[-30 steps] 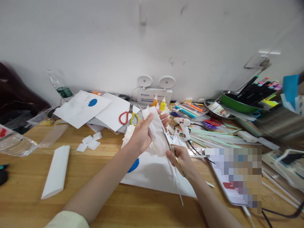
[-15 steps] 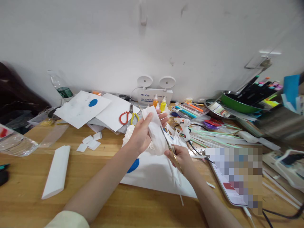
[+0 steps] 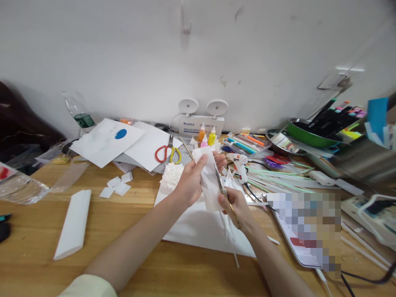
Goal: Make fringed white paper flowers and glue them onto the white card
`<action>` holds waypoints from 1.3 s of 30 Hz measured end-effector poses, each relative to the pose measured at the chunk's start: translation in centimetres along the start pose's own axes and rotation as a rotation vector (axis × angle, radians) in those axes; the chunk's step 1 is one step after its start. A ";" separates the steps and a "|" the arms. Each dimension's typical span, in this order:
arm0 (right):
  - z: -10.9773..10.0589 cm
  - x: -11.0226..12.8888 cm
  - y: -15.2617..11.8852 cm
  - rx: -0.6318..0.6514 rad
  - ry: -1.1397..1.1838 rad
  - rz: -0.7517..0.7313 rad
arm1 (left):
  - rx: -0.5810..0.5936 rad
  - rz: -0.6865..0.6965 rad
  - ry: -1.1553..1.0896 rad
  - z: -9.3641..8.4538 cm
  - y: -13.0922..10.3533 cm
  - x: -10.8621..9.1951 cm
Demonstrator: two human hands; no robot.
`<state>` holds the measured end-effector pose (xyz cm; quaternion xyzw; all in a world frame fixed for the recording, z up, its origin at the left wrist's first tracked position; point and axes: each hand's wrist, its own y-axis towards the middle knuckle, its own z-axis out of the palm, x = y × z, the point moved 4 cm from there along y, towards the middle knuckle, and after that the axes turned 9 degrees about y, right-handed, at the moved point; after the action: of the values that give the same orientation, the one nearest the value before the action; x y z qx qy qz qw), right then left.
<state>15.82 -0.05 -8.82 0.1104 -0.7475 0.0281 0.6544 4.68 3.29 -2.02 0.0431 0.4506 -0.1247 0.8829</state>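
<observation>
My left hand (image 3: 192, 181) grips a white paper strip (image 3: 212, 185) with the thumb on top and the other fingers behind it. Gold-handled scissors (image 3: 230, 210) are in my right hand (image 3: 236, 208), their blades lying along the strip's right edge. Both hands are above a large white sheet (image 3: 192, 227) on the wooden table. Thin cut strips (image 3: 230, 235) hang or lie beneath the scissors. A bumpy white piece (image 3: 172, 176) lies on the sheet, left of my left hand.
Red-and-yellow-handled scissors (image 3: 169, 152) lie behind my left hand. A glue gun (image 3: 239, 165) and a phone (image 3: 297, 235) are on the right. Small paper squares (image 3: 122, 188) and a folded white paper (image 3: 73, 225) lie left. Paint bottles (image 3: 212, 136) stand at the back.
My left hand and the paper strip have moved slightly right and down. The bumpy white piece shows more fully, and the blue spot on the sheet is now hidden.
</observation>
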 end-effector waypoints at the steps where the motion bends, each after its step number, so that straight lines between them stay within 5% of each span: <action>1: 0.0 0.0 0.0 -0.008 -0.001 0.001 | -0.004 -0.007 -0.005 0.1 -0.1 0.2; 39: -0.3 0.3 0.3 -0.112 -0.030 0.072 | -0.050 -0.018 0.006 0.1 0.0 0.4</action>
<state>16.00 0.26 -8.45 0.0471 -0.7612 0.0082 0.6467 4.94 3.18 -2.25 0.0171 0.4567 -0.1210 0.8812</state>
